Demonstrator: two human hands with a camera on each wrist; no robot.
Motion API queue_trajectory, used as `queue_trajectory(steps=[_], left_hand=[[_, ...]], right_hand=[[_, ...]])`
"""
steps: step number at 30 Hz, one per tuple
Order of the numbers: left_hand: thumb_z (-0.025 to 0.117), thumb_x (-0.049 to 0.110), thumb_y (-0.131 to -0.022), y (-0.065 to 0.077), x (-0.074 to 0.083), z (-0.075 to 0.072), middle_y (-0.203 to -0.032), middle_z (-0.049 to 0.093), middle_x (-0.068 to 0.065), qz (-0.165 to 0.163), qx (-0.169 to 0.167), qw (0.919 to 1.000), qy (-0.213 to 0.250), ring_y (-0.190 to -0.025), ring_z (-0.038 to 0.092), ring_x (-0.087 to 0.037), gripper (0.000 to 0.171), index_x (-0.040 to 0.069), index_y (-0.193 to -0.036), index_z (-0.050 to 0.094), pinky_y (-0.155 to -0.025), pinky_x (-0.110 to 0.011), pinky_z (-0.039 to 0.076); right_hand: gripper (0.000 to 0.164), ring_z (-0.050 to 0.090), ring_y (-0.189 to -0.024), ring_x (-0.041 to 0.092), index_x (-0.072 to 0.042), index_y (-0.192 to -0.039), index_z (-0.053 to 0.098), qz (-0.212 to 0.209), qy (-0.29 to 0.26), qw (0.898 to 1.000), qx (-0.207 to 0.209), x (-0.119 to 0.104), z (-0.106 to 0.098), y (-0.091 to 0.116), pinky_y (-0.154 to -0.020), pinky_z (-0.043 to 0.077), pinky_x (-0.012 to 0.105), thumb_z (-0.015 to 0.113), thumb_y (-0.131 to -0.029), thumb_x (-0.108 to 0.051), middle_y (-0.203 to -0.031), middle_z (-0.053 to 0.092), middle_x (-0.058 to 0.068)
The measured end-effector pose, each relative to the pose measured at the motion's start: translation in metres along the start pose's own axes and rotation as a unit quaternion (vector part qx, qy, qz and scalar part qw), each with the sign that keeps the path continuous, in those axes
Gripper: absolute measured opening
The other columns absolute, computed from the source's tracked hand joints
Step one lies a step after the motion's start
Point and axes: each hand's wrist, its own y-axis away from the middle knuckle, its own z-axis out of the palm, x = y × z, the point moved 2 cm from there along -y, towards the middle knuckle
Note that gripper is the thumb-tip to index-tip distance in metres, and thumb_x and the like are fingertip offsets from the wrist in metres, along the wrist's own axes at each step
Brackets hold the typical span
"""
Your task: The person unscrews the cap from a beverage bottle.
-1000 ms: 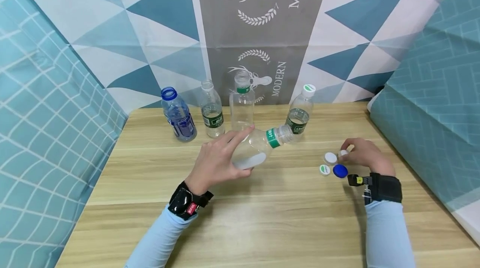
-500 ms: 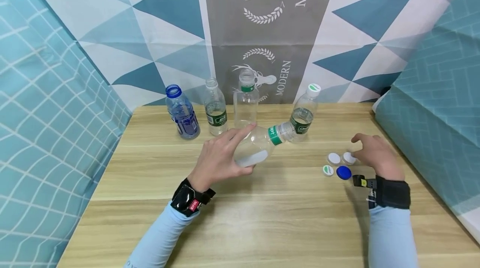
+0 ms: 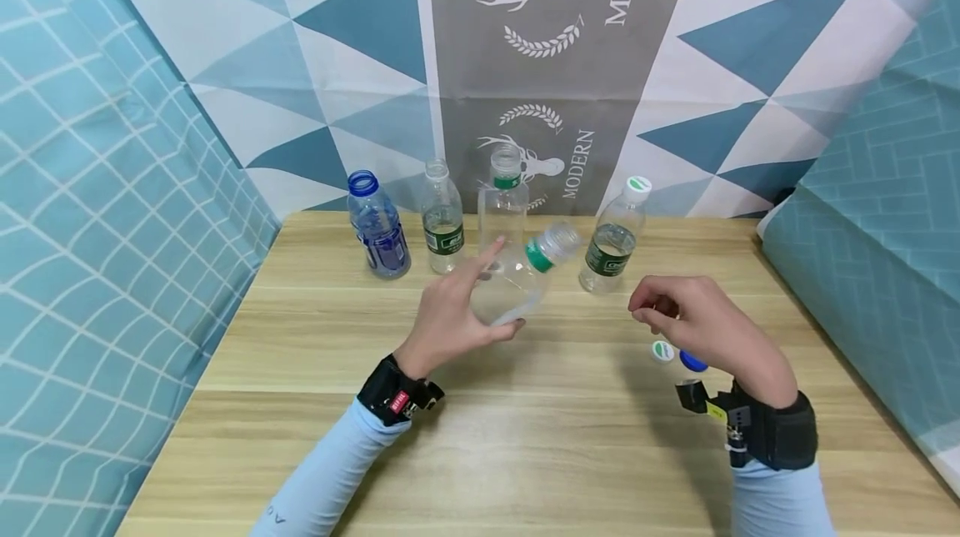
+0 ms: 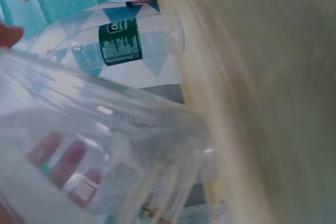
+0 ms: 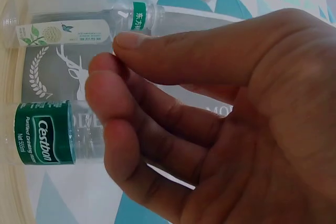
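My left hand (image 3: 453,312) grips a clear plastic bottle (image 3: 510,283), uncapped and tilted, its mouth up to the right. In the left wrist view, fingers (image 4: 71,161) show through that bottle's wall. My right hand (image 3: 705,328) hovers above the table near the bottle caps, its fingers loosely curled. Nothing shows between its thumb and fingers (image 5: 118,98) in the right wrist view. Just below it lie a white-and-green cap (image 3: 662,351) and a blue cap (image 3: 693,361); the hand hides the white caps.
Along the back stand an open blue bottle (image 3: 378,224), an open green-labelled water bottle (image 3: 442,220), a clear open bottle (image 3: 502,199) and a capped water bottle (image 3: 615,237). Patterned cloth walls enclose the wooden table (image 3: 525,454) at the back and sides.
My right hand drew back from a white cap, leaving it on the table, then rose and moved left. In my left hand the bottle tips more upright.
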Motion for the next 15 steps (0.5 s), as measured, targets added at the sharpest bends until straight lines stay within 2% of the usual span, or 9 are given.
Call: queue_trajectory(steps=[3, 7, 9, 11, 13, 15], left_hand=[[0.094, 0.040, -0.069, 0.011, -0.012, -0.006, -0.142, 0.061, -0.018, -0.027, 0.052, 0.9951, 0.081, -0.115, 0.069, -0.034, 0.114, 0.013, -0.160, 0.031, -0.096, -0.050, 0.059], [0.098, 0.017, -0.061, 0.034, -0.035, -0.025, -0.152, 0.047, -0.026, -0.069, 0.151, 0.9757, 0.142, -0.133, 0.056, -0.041, 0.121, 0.004, -0.155, 0.025, -0.113, -0.061, 0.044], [0.099, 0.010, -0.057, 0.043, -0.047, -0.037, -0.155, 0.043, -0.024, -0.111, 0.195, 0.9635, 0.146, -0.139, 0.050, -0.039, 0.123, 0.006, -0.154, 0.024, -0.118, -0.063, 0.037], [0.100, 0.006, -0.056, 0.049, -0.059, -0.048, -0.157, 0.041, -0.018, -0.159, 0.227, 0.9492, 0.149, -0.141, 0.047, -0.035, 0.126, 0.013, -0.155, 0.023, -0.119, -0.061, 0.036], [0.100, 0.003, -0.057, 0.052, -0.070, -0.055, -0.159, 0.039, -0.012, -0.198, 0.245, 0.9348, 0.164, -0.144, 0.045, -0.033, 0.127, 0.019, -0.155, 0.022, -0.120, -0.059, 0.036], [0.099, 0.003, -0.059, 0.054, -0.079, -0.060, -0.159, 0.040, -0.007, -0.226, 0.249, 0.9249, 0.177, -0.143, 0.047, -0.032, 0.127, 0.024, -0.157, 0.020, -0.118, -0.057, 0.039]], right_hand=[[0.002, 0.056, -0.064, 0.006, -0.014, -0.094, 0.072, 0.004, -0.009, 1.000, -0.013, 0.002, 0.002, 0.001, -0.059, 0.051, 0.023, 0.072, -0.096, -0.012, -0.074, 0.064, -0.008], [0.006, 0.057, -0.064, 0.005, -0.014, -0.097, 0.071, 0.003, -0.027, 0.999, -0.038, 0.006, 0.004, 0.000, -0.060, 0.051, 0.023, 0.069, -0.099, -0.020, -0.074, 0.062, -0.009], [0.006, 0.058, -0.066, 0.006, -0.015, -0.098, 0.071, 0.003, -0.036, 0.998, -0.050, 0.007, 0.005, -0.001, -0.061, 0.052, 0.024, 0.069, -0.099, -0.020, -0.075, 0.063, -0.008], [0.008, 0.059, -0.067, 0.006, -0.014, -0.099, 0.070, 0.003, -0.043, 0.997, -0.060, 0.009, 0.005, -0.001, -0.061, 0.052, 0.024, 0.067, -0.100, -0.022, -0.075, 0.063, -0.008], [0.011, 0.060, -0.069, 0.007, -0.013, -0.101, 0.070, 0.005, -0.051, 0.996, -0.074, 0.010, 0.005, -0.001, -0.062, 0.053, 0.024, 0.066, -0.101, -0.023, -0.077, 0.064, -0.008], [0.013, 0.062, -0.070, 0.008, -0.012, -0.103, 0.070, 0.010, -0.059, 0.995, -0.085, 0.011, 0.006, 0.000, -0.063, 0.053, 0.025, 0.066, -0.102, -0.025, -0.078, 0.064, -0.007]])
